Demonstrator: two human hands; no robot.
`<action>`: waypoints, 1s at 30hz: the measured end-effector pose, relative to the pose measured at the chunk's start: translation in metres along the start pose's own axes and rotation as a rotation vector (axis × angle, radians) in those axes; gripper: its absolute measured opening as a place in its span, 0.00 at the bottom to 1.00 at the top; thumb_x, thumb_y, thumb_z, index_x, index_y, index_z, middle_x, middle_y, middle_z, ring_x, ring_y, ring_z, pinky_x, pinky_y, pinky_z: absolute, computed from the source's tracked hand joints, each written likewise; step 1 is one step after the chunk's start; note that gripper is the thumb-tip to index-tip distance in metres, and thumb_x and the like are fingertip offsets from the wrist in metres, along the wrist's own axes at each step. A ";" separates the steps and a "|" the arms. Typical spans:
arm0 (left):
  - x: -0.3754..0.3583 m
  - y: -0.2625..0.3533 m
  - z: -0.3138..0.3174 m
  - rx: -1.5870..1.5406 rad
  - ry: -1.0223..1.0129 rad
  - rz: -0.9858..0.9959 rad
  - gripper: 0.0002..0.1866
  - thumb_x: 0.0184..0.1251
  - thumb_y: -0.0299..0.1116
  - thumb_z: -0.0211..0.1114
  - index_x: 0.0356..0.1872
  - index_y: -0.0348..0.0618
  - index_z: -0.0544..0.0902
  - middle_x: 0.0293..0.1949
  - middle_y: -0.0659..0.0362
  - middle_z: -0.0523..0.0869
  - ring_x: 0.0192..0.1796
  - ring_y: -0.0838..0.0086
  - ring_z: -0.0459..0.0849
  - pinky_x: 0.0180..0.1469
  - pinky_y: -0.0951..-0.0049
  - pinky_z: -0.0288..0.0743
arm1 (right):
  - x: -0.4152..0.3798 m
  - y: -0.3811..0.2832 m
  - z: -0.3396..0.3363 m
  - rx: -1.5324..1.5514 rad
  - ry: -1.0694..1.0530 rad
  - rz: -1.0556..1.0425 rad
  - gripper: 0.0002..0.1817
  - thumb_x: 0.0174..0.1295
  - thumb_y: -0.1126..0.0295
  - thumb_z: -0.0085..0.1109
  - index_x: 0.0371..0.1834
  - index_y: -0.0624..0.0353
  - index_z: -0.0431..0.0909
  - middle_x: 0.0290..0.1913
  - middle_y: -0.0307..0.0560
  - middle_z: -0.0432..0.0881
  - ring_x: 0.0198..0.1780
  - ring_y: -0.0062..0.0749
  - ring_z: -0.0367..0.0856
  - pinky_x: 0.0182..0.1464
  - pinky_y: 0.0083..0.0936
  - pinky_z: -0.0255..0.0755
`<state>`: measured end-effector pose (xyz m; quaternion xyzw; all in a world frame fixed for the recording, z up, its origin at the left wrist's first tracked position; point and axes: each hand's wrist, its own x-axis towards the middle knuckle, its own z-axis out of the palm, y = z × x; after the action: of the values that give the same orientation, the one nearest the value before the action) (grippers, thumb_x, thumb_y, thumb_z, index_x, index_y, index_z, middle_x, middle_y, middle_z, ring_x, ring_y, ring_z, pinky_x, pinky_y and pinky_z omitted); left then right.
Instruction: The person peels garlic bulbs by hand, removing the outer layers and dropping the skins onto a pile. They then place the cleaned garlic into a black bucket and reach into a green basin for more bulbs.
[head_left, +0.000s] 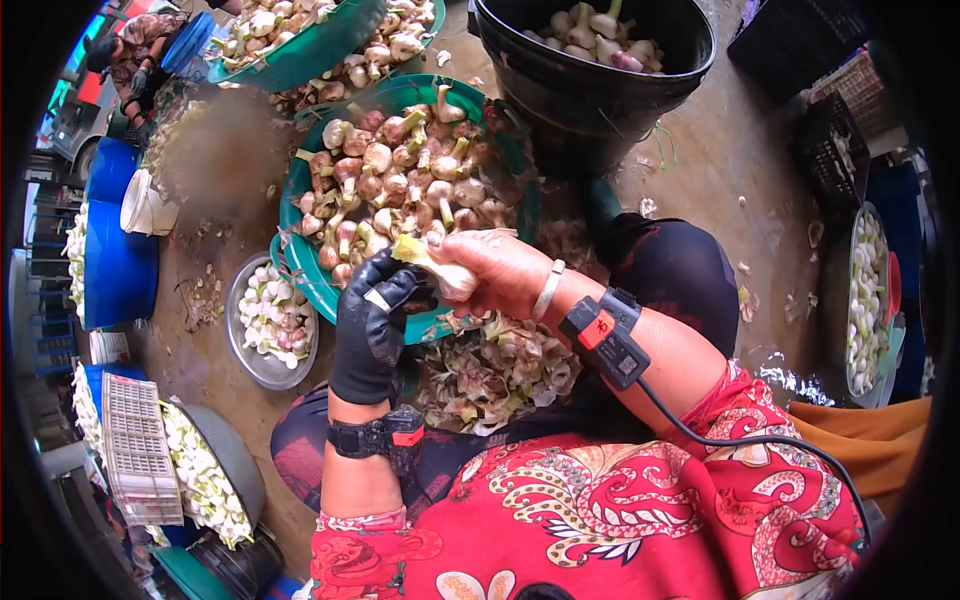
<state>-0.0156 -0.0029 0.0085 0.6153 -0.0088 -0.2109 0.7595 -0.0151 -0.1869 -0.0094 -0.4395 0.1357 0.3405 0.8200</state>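
Observation:
My bare right hand (502, 264) is closed round a garlic bulb (450, 277), whose cut green stem points to the left. Close against the bulb, my left hand (365, 335) wears a black glove with its fingers curled in. A small white piece shows between the gloved fingers, too little of it to name. Just beyond both hands stands a green basin (291, 215) heaped with unpeeled garlic bulbs (385, 170). Under my hands, a pile of dry garlic skins (490, 375) lies by my lap.
To the left is a metal bowl (238, 330) of peeled cloves. A black bucket (590, 110) holding bulbs stands ahead on the right. Another green basin (300, 55) is at the back. Blue tubs (125, 265) line the left side, where another person (135, 60) sits farther off.

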 end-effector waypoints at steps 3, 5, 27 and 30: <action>-0.003 -0.005 0.015 0.007 0.028 -0.033 0.14 0.64 0.26 0.59 0.50 0.33 0.77 0.42 0.57 0.84 0.42 0.74 0.83 0.46 0.73 0.78 | 0.019 0.021 -0.001 -0.268 0.150 -0.434 0.11 0.63 0.63 0.56 0.31 0.59 0.78 0.26 0.38 0.78 0.28 0.23 0.76 0.27 0.19 0.68; 0.002 -0.022 0.009 0.275 -0.017 0.175 0.12 0.65 0.26 0.59 0.48 0.33 0.78 0.42 0.56 0.84 0.44 0.73 0.83 0.47 0.72 0.79 | 0.026 0.028 -0.004 -0.304 0.243 -0.502 0.11 0.61 0.64 0.55 0.28 0.60 0.77 0.25 0.41 0.78 0.28 0.26 0.78 0.29 0.25 0.69; 0.005 -0.005 0.010 0.045 0.223 0.221 0.12 0.65 0.22 0.57 0.49 0.34 0.76 0.49 0.54 0.81 0.47 0.70 0.84 0.50 0.72 0.79 | 0.014 -0.002 -0.003 -0.665 0.331 -0.622 0.06 0.56 0.72 0.63 0.33 0.64 0.80 0.27 0.38 0.82 0.29 0.17 0.77 0.32 0.20 0.73; 0.006 -0.008 0.011 0.338 0.213 0.269 0.12 0.60 0.19 0.62 0.46 0.34 0.78 0.47 0.55 0.81 0.47 0.72 0.82 0.49 0.73 0.78 | 0.015 0.000 -0.001 -0.687 0.439 -0.694 0.09 0.50 0.68 0.66 0.28 0.63 0.79 0.25 0.46 0.81 0.28 0.29 0.79 0.32 0.26 0.73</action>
<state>-0.0157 -0.0158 0.0027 0.7457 -0.0457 -0.0371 0.6636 -0.0041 -0.1810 -0.0176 -0.7624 0.0315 -0.0259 0.6458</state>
